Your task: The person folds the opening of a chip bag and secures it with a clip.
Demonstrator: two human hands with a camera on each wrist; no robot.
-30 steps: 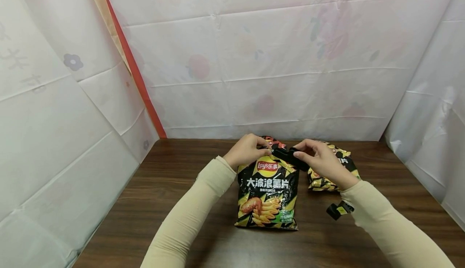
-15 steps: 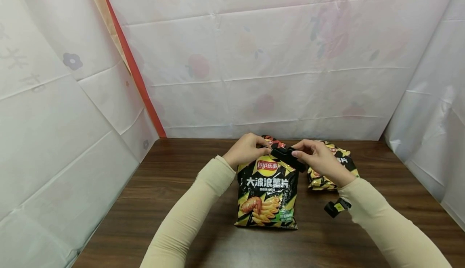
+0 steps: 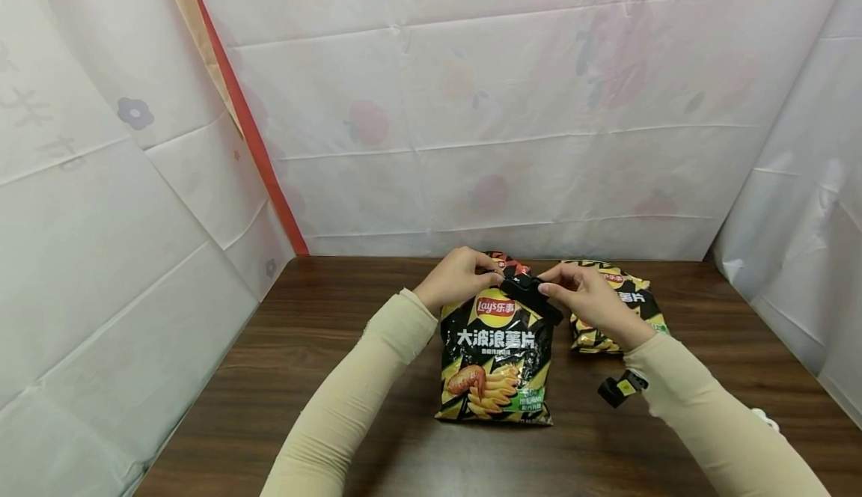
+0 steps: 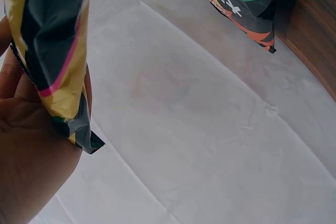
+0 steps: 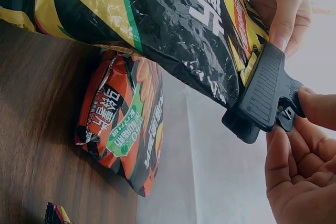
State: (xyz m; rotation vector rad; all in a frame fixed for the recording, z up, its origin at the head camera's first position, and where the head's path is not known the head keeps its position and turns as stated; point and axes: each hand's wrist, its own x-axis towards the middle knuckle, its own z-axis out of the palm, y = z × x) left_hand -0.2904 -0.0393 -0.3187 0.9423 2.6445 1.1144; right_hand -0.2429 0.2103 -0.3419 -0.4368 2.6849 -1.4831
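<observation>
A black and yellow bag of potato chips (image 3: pixel 494 362) stands upright on the table, facing me. My left hand (image 3: pixel 461 276) pinches its top edge near the middle. At the top right corner sits a black bag clip (image 5: pixel 260 90), its long ribbed jaw lying across the bag's top edge. In the right wrist view, my right hand (image 5: pixel 310 156) pinches the clip's handle end between thumb and fingers, and my left fingers (image 5: pixel 283 19) hold the bag just beside the clip. The bag hides part of my left hand (image 4: pixel 39 150) in the left wrist view.
Behind the held bag lies an orange-red chip bag (image 5: pixel 128 119). Another yellow and black chip bag (image 3: pixel 646 306) lies right of it on the brown wooden table (image 3: pixel 323 355). A small white object (image 3: pixel 766 418) shows beside my right sleeve. Pale sheets (image 3: pixel 431 108) enclose the table.
My right hand and the clip have shifted slightly left along the bag's top. The left hand and the bag stay nearly still. A small white object appears beside the right sleeve.
</observation>
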